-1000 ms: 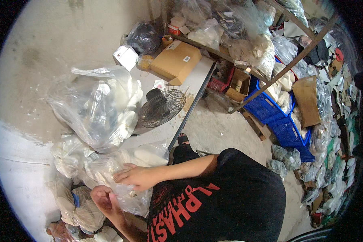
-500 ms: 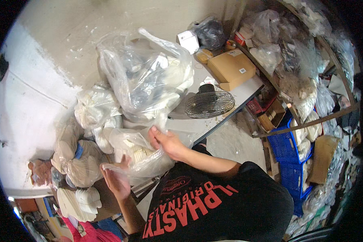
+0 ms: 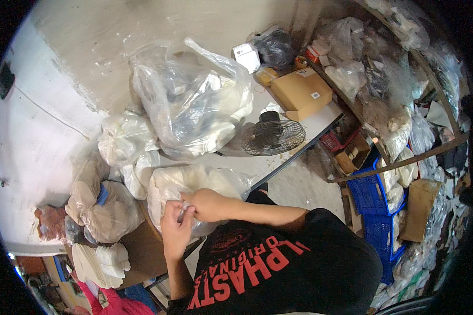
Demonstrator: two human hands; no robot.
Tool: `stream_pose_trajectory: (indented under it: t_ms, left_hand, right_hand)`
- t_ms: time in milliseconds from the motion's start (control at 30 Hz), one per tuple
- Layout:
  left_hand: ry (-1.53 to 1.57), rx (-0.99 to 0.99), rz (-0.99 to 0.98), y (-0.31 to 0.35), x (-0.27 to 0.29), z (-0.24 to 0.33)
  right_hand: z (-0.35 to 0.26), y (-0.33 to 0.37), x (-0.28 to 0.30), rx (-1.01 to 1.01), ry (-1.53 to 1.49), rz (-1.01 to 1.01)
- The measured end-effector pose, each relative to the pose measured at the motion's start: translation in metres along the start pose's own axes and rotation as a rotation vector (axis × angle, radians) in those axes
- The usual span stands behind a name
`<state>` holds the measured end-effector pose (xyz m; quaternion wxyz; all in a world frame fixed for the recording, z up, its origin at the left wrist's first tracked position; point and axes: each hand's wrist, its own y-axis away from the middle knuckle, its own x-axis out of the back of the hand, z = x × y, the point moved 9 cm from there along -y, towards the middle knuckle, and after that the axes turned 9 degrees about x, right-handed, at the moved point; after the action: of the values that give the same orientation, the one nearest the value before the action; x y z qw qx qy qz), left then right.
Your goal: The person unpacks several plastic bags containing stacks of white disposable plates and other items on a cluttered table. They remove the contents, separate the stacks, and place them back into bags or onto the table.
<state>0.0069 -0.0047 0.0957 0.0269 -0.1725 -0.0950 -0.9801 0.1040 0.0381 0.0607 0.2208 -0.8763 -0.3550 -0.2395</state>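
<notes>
A clear plastic bag (image 3: 165, 181) packed with pale cream pieces lies on the near edge of the table. Its mouth is gathered into a narrow neck, which both hands grip. The fingers of my left hand (image 3: 175, 227) pinch this neck from the near left. From the right, my right hand (image 3: 207, 205) closes on the same twist, its fingertips partly hidden. Just beyond stands a larger clear plastic bag (image 3: 189, 100), loosely open at the top, with whitish contents.
A black desk fan (image 3: 273, 137) and a cardboard box (image 3: 302, 89) are right of the large bag. Filled bags (image 3: 110, 210) and stacked cream pieces (image 3: 97, 265) line the left. Blue crates (image 3: 370, 189) stand at right. Another person's pink sleeve (image 3: 118, 303) shows at lower left.
My hands, apart at the bag's two sides before, have come together at its near side. The bag's loose mouth is now bunched between my fingers.
</notes>
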Motion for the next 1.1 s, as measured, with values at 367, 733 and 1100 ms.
stream_pose_trajectory:
  t_ms: [367, 733, 1100]
  left_hand:
    - [-0.349, -0.293, 0.109, 0.005, 0.016, -0.005]
    - [0.334, -0.021, 0.3, -0.011, 0.045, -0.071]
    - [-0.501, -0.187, -0.023, -0.017, -0.006, -0.009]
  right_hand:
    - [0.005, 0.015, 0.002, 0.116, -0.345, 0.157]
    - [0.049, 0.008, -0.004, 0.063, -1.207, 0.503]
    - [0.012, -0.001, -0.05, 0.268, -0.445, -0.181]
